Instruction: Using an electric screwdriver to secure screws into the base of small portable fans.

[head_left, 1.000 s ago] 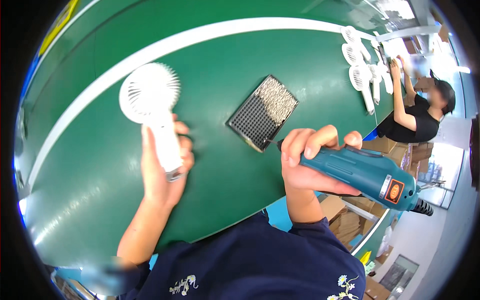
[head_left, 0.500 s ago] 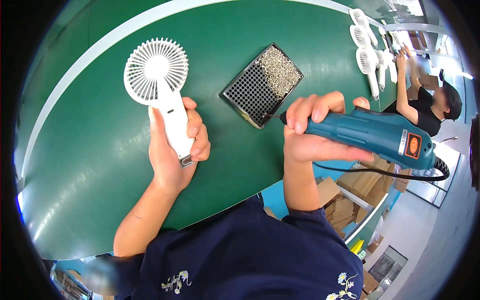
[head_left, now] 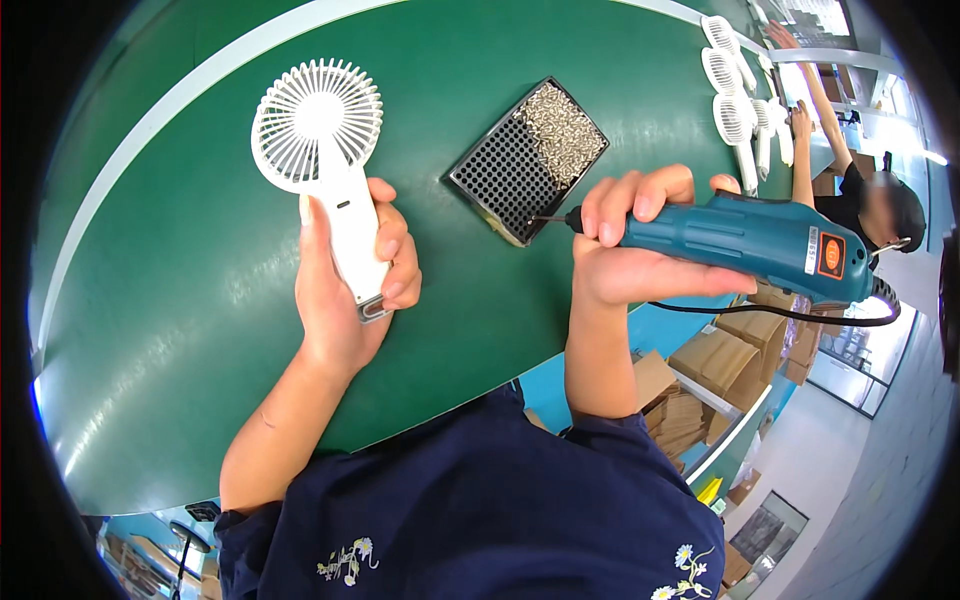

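Note:
My left hand [head_left: 352, 262] is wrapped round the handle of a white handheld fan [head_left: 318, 122], its round grille pointing away from me. My right hand [head_left: 635, 245] grips a blue-green electric screwdriver [head_left: 735, 243] held sideways, bit toward the left. The thin bit's tip is at the near right corner of a black screw tray [head_left: 505, 168] full of small holes. Silvery screws [head_left: 562, 130] lie heaped over its far right part. Whether the tip touches a screw there is too small to tell.
The green table [head_left: 180, 330] has several white fans [head_left: 735, 118] lying at its far right. Beyond them a co-worker in a black cap [head_left: 905, 212] reaches over the table. A black cord [head_left: 780, 314] loops from the screwdriver's rear. Cardboard boxes [head_left: 715, 360] stand below on the right.
In the picture, the fan, tray and screwdriver sit slightly higher. Both hands keep their holds. The bit's tip remains at the tray's corner. One of the co-worker's arms now stretches farther out.

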`<state>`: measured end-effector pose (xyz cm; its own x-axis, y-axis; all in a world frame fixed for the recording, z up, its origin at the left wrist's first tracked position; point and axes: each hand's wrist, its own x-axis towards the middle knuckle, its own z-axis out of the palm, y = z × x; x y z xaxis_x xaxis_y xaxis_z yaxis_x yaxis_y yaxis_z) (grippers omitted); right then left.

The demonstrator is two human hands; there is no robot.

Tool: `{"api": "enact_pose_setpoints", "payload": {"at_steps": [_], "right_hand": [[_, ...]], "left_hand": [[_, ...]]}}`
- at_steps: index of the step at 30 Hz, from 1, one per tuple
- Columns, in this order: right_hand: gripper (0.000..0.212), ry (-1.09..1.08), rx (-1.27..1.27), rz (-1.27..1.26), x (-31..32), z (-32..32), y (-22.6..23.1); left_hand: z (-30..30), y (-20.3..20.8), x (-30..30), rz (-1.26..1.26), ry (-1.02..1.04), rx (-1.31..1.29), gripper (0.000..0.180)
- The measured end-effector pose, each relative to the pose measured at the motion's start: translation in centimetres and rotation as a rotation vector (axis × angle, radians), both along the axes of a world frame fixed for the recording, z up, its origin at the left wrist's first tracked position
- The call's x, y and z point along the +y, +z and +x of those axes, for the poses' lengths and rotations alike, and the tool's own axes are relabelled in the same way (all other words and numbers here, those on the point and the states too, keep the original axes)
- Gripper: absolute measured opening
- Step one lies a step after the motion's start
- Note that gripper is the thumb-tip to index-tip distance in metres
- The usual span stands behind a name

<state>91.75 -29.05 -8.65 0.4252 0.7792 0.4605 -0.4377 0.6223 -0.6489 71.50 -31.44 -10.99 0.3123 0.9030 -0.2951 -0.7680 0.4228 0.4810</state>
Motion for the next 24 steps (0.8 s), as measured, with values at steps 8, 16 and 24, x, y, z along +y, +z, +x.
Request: {"api": "enact_pose_setpoints", "payload": {"at_steps": [8,16,24], "right_hand": [[0.085,-0.048,-0.135,-0.078,-0.29,-0.05,0.14],[0.084,0.142,-0.269,0.026,-0.27,-0.35,-0.16],[0.084,0.071,-0.241,-0.001,-0.31,-0.27,-0.17]], "left_hand": [[-0.07,-0.05,0.02,0.006,-0.005,0.003,0.056],[-0.17,0.15,0.05,-0.003,0.007,0.003,0.056],[-0.07,0.29,0.01,0.018,-0.003,0.0,0.055]]}}
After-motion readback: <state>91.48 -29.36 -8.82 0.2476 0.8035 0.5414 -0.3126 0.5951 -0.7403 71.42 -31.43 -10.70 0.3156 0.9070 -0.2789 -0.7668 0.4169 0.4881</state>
